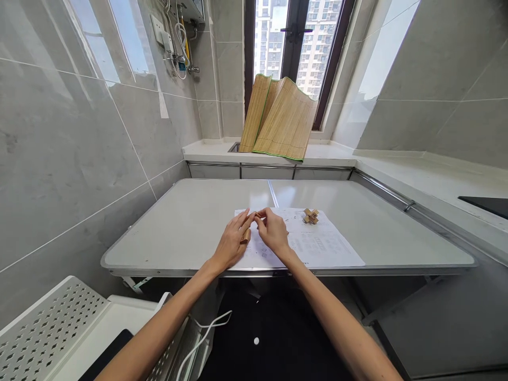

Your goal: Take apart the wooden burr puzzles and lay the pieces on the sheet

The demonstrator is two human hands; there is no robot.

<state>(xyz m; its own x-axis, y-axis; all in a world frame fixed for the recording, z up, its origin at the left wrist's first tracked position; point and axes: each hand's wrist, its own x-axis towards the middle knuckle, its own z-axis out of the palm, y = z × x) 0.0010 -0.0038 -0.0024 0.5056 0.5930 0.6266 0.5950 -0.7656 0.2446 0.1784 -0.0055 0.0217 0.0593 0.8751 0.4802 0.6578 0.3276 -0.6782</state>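
My left hand (233, 238) rests on the table's near edge, over the left part of a printed paper sheet (325, 243). Its fingers curl around a small light-brown wooden piece (246, 236), partly hidden by the hand. Close beside it, my right hand (273, 229) is closed in a pinch. At the meeting fingertips of both hands a bit of brown wood shows, mostly covered by the fingers. On the sheet's upper right sits an interlocking wooden puzzle (310, 216) made of crossed notched bars.
The white folding table (190, 222) has a metal rim and a center seam. Behind it, a bamboo mat (286, 119) leans on the counter (333, 152) before a window. A white perforated rack (51, 328) and a white cable (202, 338) are at lower left.
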